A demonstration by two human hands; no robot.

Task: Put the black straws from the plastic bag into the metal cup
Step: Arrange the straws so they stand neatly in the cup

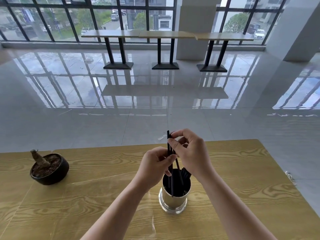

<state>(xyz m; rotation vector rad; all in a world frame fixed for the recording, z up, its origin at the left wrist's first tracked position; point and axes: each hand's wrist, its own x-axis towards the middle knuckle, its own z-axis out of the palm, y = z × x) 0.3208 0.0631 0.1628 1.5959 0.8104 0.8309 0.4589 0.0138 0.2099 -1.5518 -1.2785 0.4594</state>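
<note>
Black straws (pixel 168 143) stand nearly upright in a thin bunch between both hands, their lower ends reaching down into the metal cup (pixel 180 201). More black straws lean against the cup's right inner side, their tops poking over the rim.

The right hand (pixel 188 153) pinches the bunch near its top between thumb and forefinger, the other fingers loosely bent behind. The left hand (pixel 154 164) has its fingers curled round the bunch lower down, just above the cup's rim. Whether every straw in the bunch is gripped by both hands cannot be told.

The cup is shiny and stands upright on a wooden table (pixel 103 187), near its middle. Well apart to the left sits a dark round pot (pixel 55 174) filled with soil, holding a short cut stump (pixel 39 158) that tilts left.

Beyond the table lies a glossy tiled floor (pixel 138 101), and three narrow high tables (pixel 166 34) stand in a row before tall windows (pixel 69 18).
</note>
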